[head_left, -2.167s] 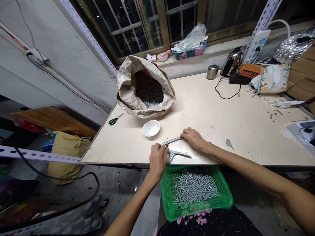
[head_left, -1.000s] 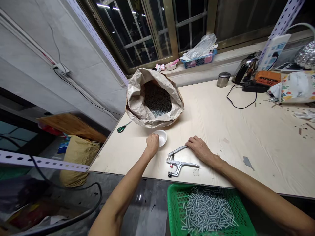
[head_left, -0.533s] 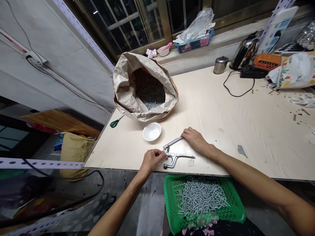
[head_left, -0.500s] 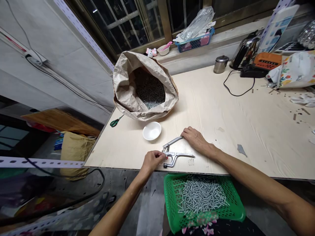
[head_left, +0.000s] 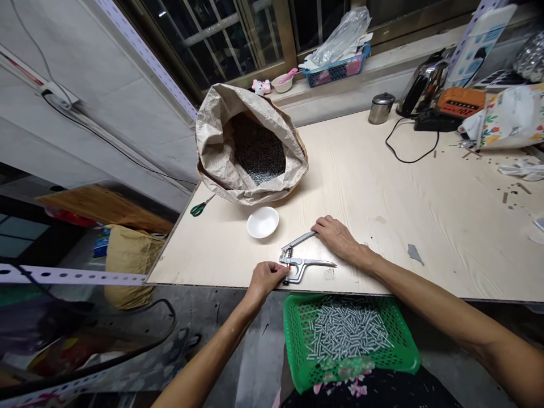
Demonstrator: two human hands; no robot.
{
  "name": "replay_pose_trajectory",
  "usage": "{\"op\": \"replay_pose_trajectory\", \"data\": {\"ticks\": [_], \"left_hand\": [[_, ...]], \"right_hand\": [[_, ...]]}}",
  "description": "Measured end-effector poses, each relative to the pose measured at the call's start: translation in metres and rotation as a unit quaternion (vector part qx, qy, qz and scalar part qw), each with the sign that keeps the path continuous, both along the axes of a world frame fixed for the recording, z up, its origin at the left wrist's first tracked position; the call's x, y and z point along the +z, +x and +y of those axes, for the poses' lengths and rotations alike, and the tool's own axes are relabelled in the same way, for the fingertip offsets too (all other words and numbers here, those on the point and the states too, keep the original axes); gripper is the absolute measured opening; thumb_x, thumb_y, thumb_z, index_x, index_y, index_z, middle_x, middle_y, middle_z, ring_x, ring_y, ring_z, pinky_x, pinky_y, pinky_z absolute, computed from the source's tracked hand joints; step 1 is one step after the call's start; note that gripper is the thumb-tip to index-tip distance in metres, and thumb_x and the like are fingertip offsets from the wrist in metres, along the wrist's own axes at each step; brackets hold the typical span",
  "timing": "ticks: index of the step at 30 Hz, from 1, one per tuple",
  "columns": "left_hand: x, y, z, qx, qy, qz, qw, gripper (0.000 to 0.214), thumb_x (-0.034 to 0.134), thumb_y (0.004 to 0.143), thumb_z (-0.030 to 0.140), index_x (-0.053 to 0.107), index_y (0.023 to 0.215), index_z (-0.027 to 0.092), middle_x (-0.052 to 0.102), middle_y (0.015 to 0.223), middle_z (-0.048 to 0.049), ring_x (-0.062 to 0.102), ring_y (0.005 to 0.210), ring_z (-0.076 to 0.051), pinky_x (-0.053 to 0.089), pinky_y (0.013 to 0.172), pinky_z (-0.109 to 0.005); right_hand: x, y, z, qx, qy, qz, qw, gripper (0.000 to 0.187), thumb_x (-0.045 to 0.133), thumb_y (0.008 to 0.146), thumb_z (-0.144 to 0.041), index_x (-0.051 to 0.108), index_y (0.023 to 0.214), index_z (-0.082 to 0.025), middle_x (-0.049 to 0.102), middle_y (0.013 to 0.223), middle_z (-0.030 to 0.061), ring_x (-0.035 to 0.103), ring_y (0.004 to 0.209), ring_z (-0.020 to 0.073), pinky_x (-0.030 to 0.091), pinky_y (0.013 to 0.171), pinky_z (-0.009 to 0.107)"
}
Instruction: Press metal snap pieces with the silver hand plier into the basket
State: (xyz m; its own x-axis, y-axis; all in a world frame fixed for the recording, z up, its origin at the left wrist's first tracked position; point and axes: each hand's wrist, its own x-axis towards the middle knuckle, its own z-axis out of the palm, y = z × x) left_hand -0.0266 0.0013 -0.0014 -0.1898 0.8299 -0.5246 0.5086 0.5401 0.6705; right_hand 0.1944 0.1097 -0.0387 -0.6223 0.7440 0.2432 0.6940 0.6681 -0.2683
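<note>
Silver snap-fastener pliers (head_left: 302, 263) lie on the wooden table near its front edge, handles spread apart and a spring showing between them. My right hand (head_left: 335, 235) has its fingers closed on the end of the upper handle. At the jaw end, my left hand (head_left: 266, 279) is closed in a pinch, and its fingertips cover part of the jaws. A bit of red shows beside those fingertips; whatever the pinch holds is too small to make out. Just beyond the pliers stands a white bowl (head_left: 262, 222).
An open paper sack (head_left: 250, 195) of small dark and shiny metal pieces stands behind the bowl. Green scissors (head_left: 199, 208) lie left. Below the table edge, a green basket (head_left: 293, 340) holds many metal screw-like pieces. A metal canister (head_left: 381, 109) and kettle (head_left: 423, 85) stand at the back right.
The view has shifted slightly. My left fingertips have moved a little at the jaws, and the red bit shows in a slightly different place. My right hand keeps its hold on the handle.
</note>
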Motion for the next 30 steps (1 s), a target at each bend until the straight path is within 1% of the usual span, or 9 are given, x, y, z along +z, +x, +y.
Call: {"op": "replay_pose_trajectory", "data": {"ticks": [3, 6, 8, 10, 12, 15, 19, 25, 30], "left_hand": [[0.001, 0.001, 0.0, 0.021, -0.019, -0.044, 0.999, 0.04, 0.071, 0.053, 0.052, 0.064, 0.058, 0.012, 0.054, 0.048, 0.001, 0.045, 0.045, -0.009, 0.033, 0.049, -0.023], [0.003, 0.002, 0.0, 0.035, -0.028, -0.074, 0.996, 0.041, 0.074, 0.049, 0.05, 0.063, 0.058, 0.012, 0.053, 0.048, 0.0017, 0.044, 0.045, -0.008, 0.033, 0.049, -0.022], [0.003, 0.002, 0.0, 0.039, -0.03, -0.087, 0.995, 0.041, 0.075, 0.048, 0.05, 0.063, 0.058, 0.012, 0.052, 0.047, 0.0027, 0.042, 0.044, -0.007, 0.031, 0.048, -0.022], [0.002, 0.003, -0.002, 0.044, -0.028, -0.093, 0.994, 0.041, 0.075, 0.048, 0.05, 0.064, 0.059, 0.011, 0.052, 0.047, 0.0028, 0.041, 0.045, -0.007, 0.031, 0.049, -0.022], [0.001, 0.003, -0.004, 0.046, -0.016, -0.083, 0.995, 0.042, 0.074, 0.049, 0.05, 0.065, 0.06, 0.011, 0.052, 0.047, 0.0025, 0.042, 0.046, -0.008, 0.032, 0.05, -0.023], [0.0, 0.003, -0.011, 0.053, 0.03, -0.054, 0.997, 0.043, 0.072, 0.053, 0.052, 0.067, 0.064, 0.011, 0.055, 0.05, 0.001, 0.046, 0.049, -0.01, 0.034, 0.052, -0.024], [0.002, 0.007, -0.021, 0.054, 0.125, -0.022, 0.99, 0.039, 0.068, 0.063, 0.052, 0.069, 0.071, 0.014, 0.065, 0.067, -0.0041, 0.057, 0.065, -0.016, 0.043, 0.062, -0.027], [-0.006, 0.012, -0.034, 0.044, 0.214, -0.004, 0.976, 0.03, 0.062, 0.075, 0.046, 0.071, 0.077, 0.018, 0.067, 0.084, -0.0054, 0.061, 0.081, -0.018, 0.046, 0.075, -0.027], [-0.007, 0.015, -0.036, 0.012, 0.245, 0.042, 0.969, 0.027, 0.058, 0.079, 0.042, 0.07, 0.078, 0.018, 0.066, 0.084, -0.0055, 0.061, 0.081, -0.017, 0.046, 0.074, -0.027]], "right_hand": [[0.015, 0.003, -0.014, 0.012, -0.006, 0.016, 1.0, 0.01, 0.056, 0.091, -0.023, 0.061, 0.095, -0.017, 0.06, 0.1, 0.0081, 0.048, 0.093, 0.0228, 0.035, 0.074, 0.033], [0.025, 0.007, -0.036, 0.103, -0.042, 0.026, 0.993, 0.017, 0.054, 0.092, -0.033, 0.06, 0.094, -0.018, 0.061, 0.095, 0.0064, 0.051, 0.089, 0.0209, 0.034, 0.075, 0.033], [0.024, 0.008, -0.049, 0.14, -0.066, 0.013, 0.988, 0.015, 0.055, 0.091, -0.032, 0.058, 0.094, -0.018, 0.06, 0.093, 0.0053, 0.051, 0.085, 0.0194, 0.033, 0.073, 0.032], [0.017, 0.007, -0.058, 0.139, -0.07, -0.013, 0.988, 0.007, 0.054, 0.091, -0.024, 0.056, 0.09, -0.017, 0.059, 0.091, 0.0049, 0.05, 0.08, 0.0178, 0.033, 0.07, 0.031], [0.006, 0.006, -0.062, 0.137, -0.045, -0.025, 0.989, 0.006, 0.049, 0.09, -0.016, 0.054, 0.087, -0.017, 0.059, 0.088, 0.0049, 0.048, 0.074, 0.0167, 0.032, 0.066, 0.03], [-0.006, 0.004, -0.062, 0.148, 0.033, -0.004, 0.988, 0.015, 0.042, 0.092, -0.013, 0.052, 0.083, -0.017, 0.057, 0.081, 0.0045, 0.044, 0.068, 0.0161, 0.03, 0.061, 0.031], [-0.007, 0.006, -0.064, 0.158, 0.117, 0.02, 0.98, 0.024, 0.035, 0.094, -0.01, 0.053, 0.08, -0.018, 0.054, 0.073, 0.003, 0.042, 0.063, 0.0151, 0.027, 0.056, 0.032], [0.006, 0.009, -0.071, 0.17, 0.138, 0.014, 0.976, 0.029, 0.031, 0.096, -0.008, 0.054, 0.083, -0.018, 0.052, 0.071, 0.0011, 0.044, 0.062, 0.0137, 0.026, 0.052, 0.031], [0.005, 0.009, -0.069, 0.169, 0.153, 0.016, 0.974, 0.028, 0.031, 0.096, -0.009, 0.054, 0.083, -0.018, 0.053, 0.072, 0.0015, 0.044, 0.062, 0.0135, 0.026, 0.053, 0.031]]}}
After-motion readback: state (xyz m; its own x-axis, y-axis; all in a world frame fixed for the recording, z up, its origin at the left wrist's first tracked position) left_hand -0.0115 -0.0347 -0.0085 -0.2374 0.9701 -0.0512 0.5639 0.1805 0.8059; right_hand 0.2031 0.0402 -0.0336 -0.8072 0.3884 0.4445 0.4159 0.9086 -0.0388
